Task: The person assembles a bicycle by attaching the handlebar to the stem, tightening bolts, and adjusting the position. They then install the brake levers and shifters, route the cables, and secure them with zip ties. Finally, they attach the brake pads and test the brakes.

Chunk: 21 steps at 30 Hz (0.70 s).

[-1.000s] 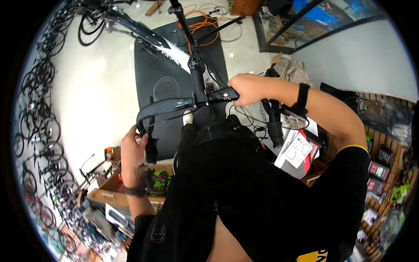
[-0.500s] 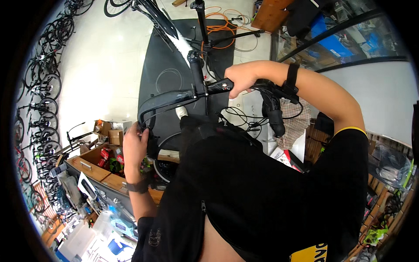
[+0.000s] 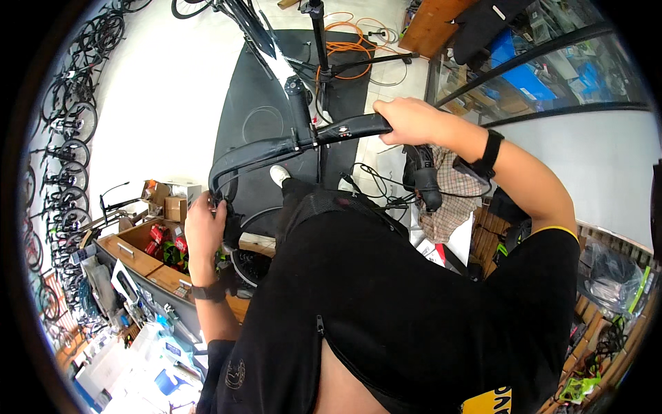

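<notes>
A black drop handlebar [image 3: 265, 151] runs across in front of me, joined by a stem [image 3: 299, 110] to a bicycle frame [image 3: 281, 67] in black and white. My right hand [image 3: 412, 121] is wrapped round the bar's right part, near its bend. At the left bend, my left hand [image 3: 203, 226] has its fingers closed against the bar beside a thin cable. The fingertips are partly hidden there, but they touch the bar. Below my right forearm hangs the right brake lever hood [image 3: 427, 181], with loose black cables [image 3: 376, 190] beside it.
A black repair stand [image 3: 319, 48] rises from a dark floor mat [image 3: 258, 103], with a coiled orange hose [image 3: 345, 50] behind. A wooden-topped drawer cabinet [image 3: 131, 252] stands at left. A glass display case [image 3: 538, 62] is at the far right. Many bicycles [image 3: 76, 127] line the left wall.
My right hand has slid rightward along the handlebar, baring more of its top. The bar now sits slightly lower and further left in view. My left hand stays at the left bend.
</notes>
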{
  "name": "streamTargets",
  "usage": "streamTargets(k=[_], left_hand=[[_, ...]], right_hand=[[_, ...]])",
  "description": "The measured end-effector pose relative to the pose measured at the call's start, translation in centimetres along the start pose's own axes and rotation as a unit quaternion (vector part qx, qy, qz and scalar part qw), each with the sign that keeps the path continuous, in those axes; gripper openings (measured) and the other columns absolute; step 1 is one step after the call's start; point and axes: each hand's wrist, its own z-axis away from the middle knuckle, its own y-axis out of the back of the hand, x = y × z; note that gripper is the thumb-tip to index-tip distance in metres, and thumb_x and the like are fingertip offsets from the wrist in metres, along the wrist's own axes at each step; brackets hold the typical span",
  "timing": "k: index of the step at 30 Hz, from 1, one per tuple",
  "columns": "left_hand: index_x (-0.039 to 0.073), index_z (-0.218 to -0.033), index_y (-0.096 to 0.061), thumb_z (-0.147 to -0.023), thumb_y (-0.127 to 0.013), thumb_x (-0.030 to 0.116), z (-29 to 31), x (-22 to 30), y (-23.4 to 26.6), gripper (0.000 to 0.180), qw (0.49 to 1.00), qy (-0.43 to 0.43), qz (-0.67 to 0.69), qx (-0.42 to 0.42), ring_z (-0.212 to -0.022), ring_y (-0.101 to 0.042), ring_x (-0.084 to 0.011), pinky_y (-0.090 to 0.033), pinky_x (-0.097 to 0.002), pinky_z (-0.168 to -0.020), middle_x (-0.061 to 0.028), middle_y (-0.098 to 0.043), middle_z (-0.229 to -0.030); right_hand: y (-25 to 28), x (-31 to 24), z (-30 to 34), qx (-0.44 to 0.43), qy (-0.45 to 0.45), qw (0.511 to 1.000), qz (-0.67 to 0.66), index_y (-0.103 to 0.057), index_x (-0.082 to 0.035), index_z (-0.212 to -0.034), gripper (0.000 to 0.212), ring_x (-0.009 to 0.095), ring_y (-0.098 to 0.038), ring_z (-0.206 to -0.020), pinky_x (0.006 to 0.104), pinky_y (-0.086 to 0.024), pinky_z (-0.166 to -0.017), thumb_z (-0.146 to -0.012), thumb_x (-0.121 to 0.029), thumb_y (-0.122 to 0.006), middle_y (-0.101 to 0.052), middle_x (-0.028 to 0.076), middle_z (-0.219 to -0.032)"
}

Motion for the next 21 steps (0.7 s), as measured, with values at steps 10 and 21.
streamTargets(k=[10, 21], left_hand=[[-0.004, -0.109, -0.065, -0.085, -0.067, 0.023, -0.9, 0.6, 0.5, 0.037, 1.0, 0.014, 0.007, -0.019, -0.088, -0.065, -0.041, -0.052, -0.046, -0.078, -0.0231, -0.068, -0.094], [-0.005, -0.11, -0.064, -0.084, -0.067, 0.021, -5.2, -1.7, 1.6, 0.037, 0.997, -0.023, 0.022, -0.064, -0.086, -0.065, -0.0408, -0.051, -0.0451, -0.075, -0.0238, -0.067, -0.091]], right_hand=[[-1.2, 1.1, -0.2, 0.001, 0.035, 0.996, -0.081, -0.057, 0.001, -0.102, 0.032, 0.041, -0.066, -0.084, 0.0468, -0.052, -0.074, -0.073, -0.001, -0.069, -0.066, 0.023, -0.082], [-2.4, -1.1, 0.3, -0.016, 0.013, 0.982, -0.189, -0.062, 0.001, -0.094, 0.025, 0.039, -0.067, -0.08, 0.0453, -0.053, -0.074, -0.072, -0.01, -0.069, -0.067, 0.021, -0.078]])
